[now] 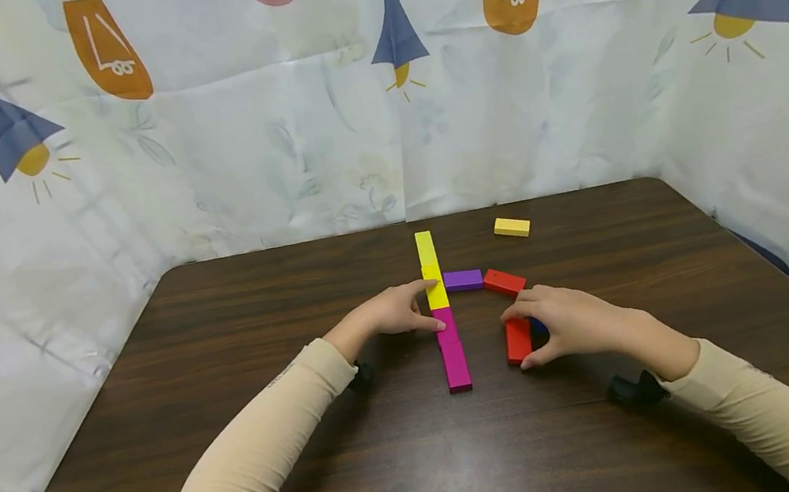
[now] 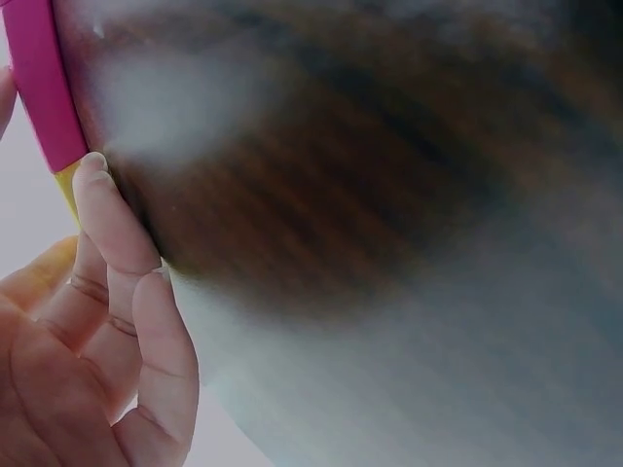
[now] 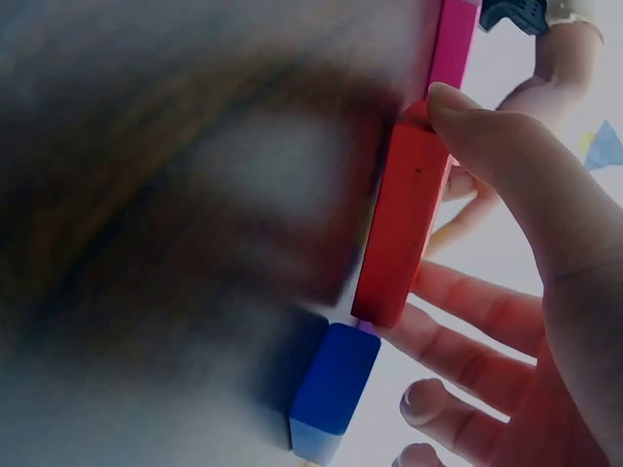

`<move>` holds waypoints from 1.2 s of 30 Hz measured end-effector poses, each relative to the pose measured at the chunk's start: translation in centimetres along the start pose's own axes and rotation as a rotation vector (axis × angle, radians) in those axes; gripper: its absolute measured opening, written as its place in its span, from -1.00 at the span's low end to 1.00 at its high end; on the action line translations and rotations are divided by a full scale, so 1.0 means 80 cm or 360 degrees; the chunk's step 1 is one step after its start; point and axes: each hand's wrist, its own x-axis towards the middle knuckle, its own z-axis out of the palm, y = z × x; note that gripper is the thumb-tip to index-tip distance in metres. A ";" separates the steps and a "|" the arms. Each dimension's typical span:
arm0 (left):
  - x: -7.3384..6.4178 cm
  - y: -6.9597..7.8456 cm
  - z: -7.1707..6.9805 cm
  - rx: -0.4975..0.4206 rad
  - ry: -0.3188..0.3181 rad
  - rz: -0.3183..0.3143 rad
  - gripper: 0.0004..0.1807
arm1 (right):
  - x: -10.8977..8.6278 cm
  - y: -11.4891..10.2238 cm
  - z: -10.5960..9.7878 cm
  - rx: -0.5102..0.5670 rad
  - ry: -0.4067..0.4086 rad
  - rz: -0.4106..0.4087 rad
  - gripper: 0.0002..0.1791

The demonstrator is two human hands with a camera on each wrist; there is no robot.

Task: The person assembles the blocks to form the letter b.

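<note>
A straight row of blocks runs front to back on the table. A lighter yellow block (image 1: 426,248) lies farthest, followed by a yellow block (image 1: 437,297), a magenta block (image 1: 448,336) and a second magenta block (image 1: 457,367). My left hand (image 1: 394,311) has its forefinger on the yellow block and its thumb on the farther magenta one, fingers spread along the row. My right hand (image 1: 572,320) pinches a red block (image 3: 401,219) lengthwise, thumb at its near end, fingers toward the far end. Beside it lies a blue block (image 3: 336,379), mostly hidden by that hand in the head view.
A purple block (image 1: 463,280) lies against the row's right side, and another red block (image 1: 504,282) slants away from it. A pale yellow block (image 1: 512,227) lies apart near the dark wooden table's (image 1: 279,287) back edge. Printed cloth (image 1: 275,153) hangs behind.
</note>
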 end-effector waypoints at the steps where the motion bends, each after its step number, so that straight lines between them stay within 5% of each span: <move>1: 0.000 0.000 0.000 0.0000 -0.0001 0.0001 -0.07 | 0.000 -0.001 0.000 0.0000 -0.0004 0.0005 -0.33; 14: 0.001 -0.001 0.000 -0.0001 -0.0003 0.0001 -0.07 | -0.002 0.000 -0.006 -0.0055 -0.0031 -0.0089 -0.28; 24: 0.000 -0.001 0.001 -0.0008 -0.0001 -0.0001 -0.07 | -0.013 0.009 -0.005 -0.0052 0.0033 -0.0233 -0.57; 36: -0.001 0.001 -0.001 -0.0010 0.0012 0.0007 -0.07 | -0.023 0.018 -0.006 -0.0075 0.0109 -0.0270 -0.64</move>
